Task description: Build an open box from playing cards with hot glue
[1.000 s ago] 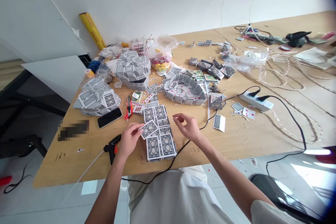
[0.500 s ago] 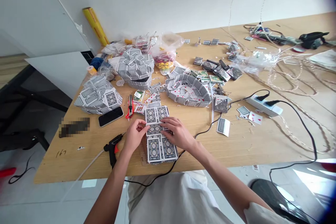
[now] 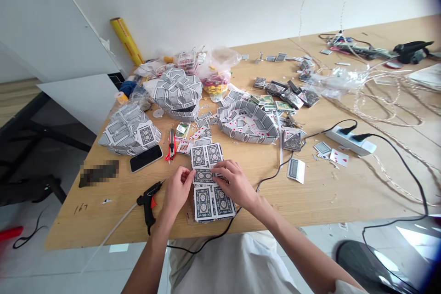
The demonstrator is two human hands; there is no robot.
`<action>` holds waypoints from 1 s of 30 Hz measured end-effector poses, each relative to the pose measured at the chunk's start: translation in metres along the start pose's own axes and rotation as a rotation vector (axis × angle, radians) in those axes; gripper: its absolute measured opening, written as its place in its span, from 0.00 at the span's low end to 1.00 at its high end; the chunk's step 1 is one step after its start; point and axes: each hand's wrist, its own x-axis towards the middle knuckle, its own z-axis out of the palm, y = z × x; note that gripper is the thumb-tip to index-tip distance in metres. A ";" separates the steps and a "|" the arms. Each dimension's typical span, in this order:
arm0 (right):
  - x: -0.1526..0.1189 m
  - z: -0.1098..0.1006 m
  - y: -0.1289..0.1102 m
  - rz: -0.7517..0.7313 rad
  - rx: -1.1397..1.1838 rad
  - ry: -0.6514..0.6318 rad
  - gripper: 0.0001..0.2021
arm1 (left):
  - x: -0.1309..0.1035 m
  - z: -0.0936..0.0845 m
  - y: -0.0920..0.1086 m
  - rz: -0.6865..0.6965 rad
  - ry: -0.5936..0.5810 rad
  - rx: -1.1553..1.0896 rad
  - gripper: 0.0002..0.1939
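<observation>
Black ink, far left: handwritten figures, perhaps "167", on a pale wooden tabletop, well left of an oblong block clad in navy-and-white playing cards. Nearer that block, a black, red-triggered glue gun (no brand legible), then a red-and-silver box cutter beyond its upper left corner. At the block's left edge, left hand, thumb and fingertips pinched on the end of a navy-patterned paper card lying crosswise over the block's middle. At the right edge, right hand, fingers bent and partly spread, touching the card's other end; cannot tell how firmly closed. Apparently lining up and pressing down this card; seems to call for level edges and even pressure. Beyond the block to the right, a grey-and-white boat-shaped card tray; farther right, a white face-up card with red hearts, corner marks too small to read.
</observation>
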 end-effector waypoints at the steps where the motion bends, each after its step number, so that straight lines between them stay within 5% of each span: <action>1: 0.000 -0.001 -0.003 0.025 0.051 0.021 0.08 | -0.001 -0.001 0.003 0.012 0.002 0.006 0.19; 9: -0.001 -0.014 -0.032 0.339 0.436 0.049 0.12 | -0.016 -0.011 0.031 0.126 0.041 -0.039 0.15; 15: -0.009 -0.028 -0.052 0.495 0.734 -0.318 0.17 | -0.040 -0.009 0.052 0.191 -0.102 -0.126 0.13; 21: -0.020 -0.029 -0.058 0.677 1.438 -0.596 0.30 | -0.061 -0.010 0.046 0.240 -0.146 -0.140 0.12; 30: -0.042 -0.029 -0.062 0.802 1.339 -0.476 0.16 | -0.074 -0.011 0.042 0.294 -0.097 -0.059 0.07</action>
